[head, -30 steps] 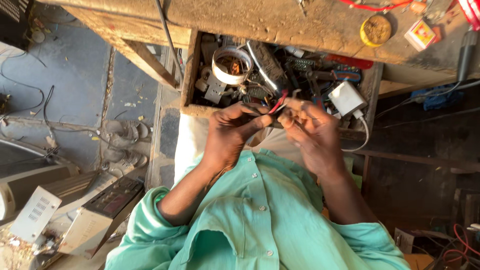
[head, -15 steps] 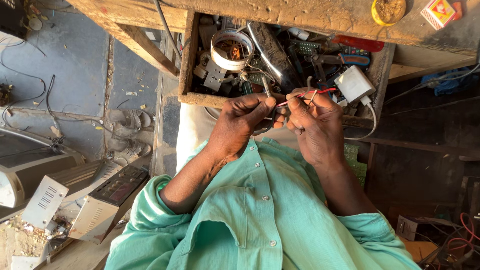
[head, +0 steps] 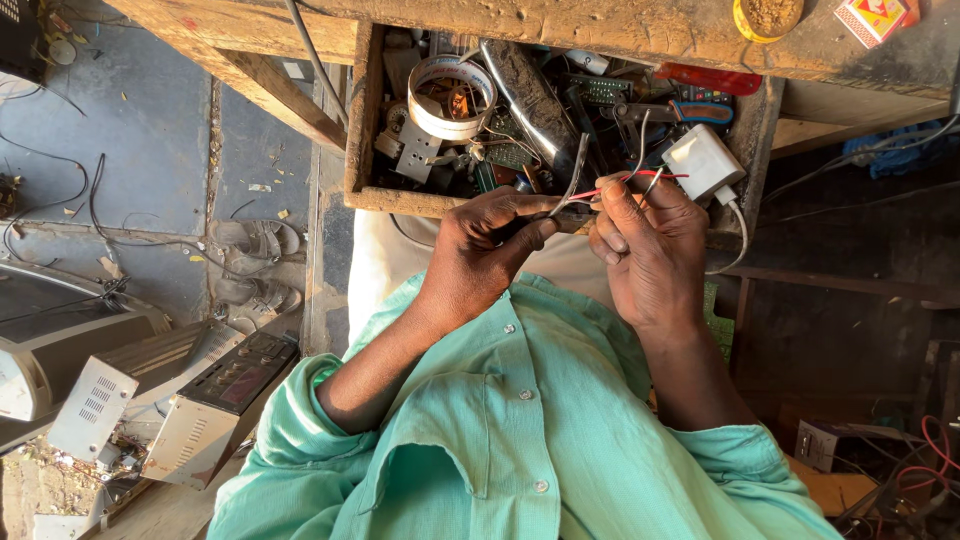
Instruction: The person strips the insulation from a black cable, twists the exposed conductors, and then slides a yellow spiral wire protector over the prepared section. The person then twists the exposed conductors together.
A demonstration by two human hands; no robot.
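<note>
Both my hands are raised in front of an open wooden drawer [head: 362, 120] full of electronic scrap. My left hand [head: 487, 245] pinches a thin grey metal tool [head: 572, 180] whose tip points up toward the drawer. My right hand [head: 648, 240] grips a small bunch of thin wires, red and dark [head: 632, 180], which stick out above its fingers and meet the tool. The two hands almost touch. My green shirt [head: 520, 430] fills the lower middle of the view.
In the drawer lie a roll of tape [head: 418, 100], a white power adapter [head: 703, 160] and a red-handled tool [head: 712, 78]. A yellow tin [head: 765, 17] and small box [head: 872, 18] sit on the bench. Equipment casings [head: 215, 395] and sandals [head: 255, 240] lie on the floor at left.
My hands have shifted slightly right and closer to the drawer. The red wire, earlier bent between the hands, now sticks out straight above my right fingers against the tool.
</note>
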